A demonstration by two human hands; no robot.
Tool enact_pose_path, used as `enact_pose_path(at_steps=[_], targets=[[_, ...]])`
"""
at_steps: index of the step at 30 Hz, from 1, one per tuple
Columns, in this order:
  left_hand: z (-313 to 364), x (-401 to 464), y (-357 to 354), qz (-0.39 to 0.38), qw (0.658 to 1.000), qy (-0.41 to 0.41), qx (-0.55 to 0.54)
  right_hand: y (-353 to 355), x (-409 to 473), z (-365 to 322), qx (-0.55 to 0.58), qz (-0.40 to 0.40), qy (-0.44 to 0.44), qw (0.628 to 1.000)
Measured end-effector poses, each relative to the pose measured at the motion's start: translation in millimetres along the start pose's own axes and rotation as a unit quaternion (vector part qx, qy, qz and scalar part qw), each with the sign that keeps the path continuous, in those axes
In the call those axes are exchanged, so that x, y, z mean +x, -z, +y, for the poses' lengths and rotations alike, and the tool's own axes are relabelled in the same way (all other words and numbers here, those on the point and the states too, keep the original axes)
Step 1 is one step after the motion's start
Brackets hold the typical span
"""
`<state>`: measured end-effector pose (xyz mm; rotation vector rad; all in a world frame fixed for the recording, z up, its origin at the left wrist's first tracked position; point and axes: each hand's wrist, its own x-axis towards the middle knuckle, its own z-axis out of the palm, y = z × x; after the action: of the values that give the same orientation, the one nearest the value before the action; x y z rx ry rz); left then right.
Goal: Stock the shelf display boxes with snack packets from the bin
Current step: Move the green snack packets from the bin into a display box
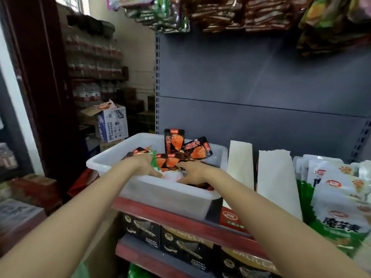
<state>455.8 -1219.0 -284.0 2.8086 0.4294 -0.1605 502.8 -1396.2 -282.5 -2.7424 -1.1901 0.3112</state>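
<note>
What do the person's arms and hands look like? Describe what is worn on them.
Both forearms are bare, with no sleeves in view. The left hand and right hand are ungloved. No watch, bracelet or ring shows on either, though the fingers are partly hidden among the packets.

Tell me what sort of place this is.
Most likely a small grocery shop, perhaps its stocking corner. A grey retail shelf unit has snack bags hanging above, boxed wafers on its lower tier, and shrink-wrapped bottle cases stacked behind.

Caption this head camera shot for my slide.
Both hands reach into the white bin of snack packets.
</note>
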Motion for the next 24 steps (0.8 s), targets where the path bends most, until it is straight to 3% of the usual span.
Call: enact_pose_path(at_steps=[4, 9, 12, 16, 20, 24], targets=[[-1.7, 2.8, 1.6, 0.000, 1.000, -0.021, 0.017, 2.4, 8.1, 5.7, -0.025, -0.013, -0.005, 1.000], [7.0, 1.5, -3.7, 0.038, 0.993, -0.091, -0.069, -1.1, 15.8, 14.5, 0.011, 0.012, -0.012, 1.000], [12.6, -0.4, -5.6, 0.108, 0.980, -0.112, -0.121, -2.7, 12.9, 18.2, 0.064, 0.072, -0.006, 0.995], [27.1, -5.3, -4.5, 0.216, 0.945, -0.170, -0.178, -1.7, 2.9, 19.3, 0.045, 0.168, 0.023, 0.985], [43.3, -20.7, 0.4, 0.251, 0.905, -0.218, -0.265, 11.4, -11.5, 22.9, 0.032, 0.316, -0.012, 0.948], [53.7, -36.6, 4.9, 0.265, 0.869, -0.252, -0.332, 19.1, -29.9, 28.5, 0.029, 0.321, 0.001, 0.946]])
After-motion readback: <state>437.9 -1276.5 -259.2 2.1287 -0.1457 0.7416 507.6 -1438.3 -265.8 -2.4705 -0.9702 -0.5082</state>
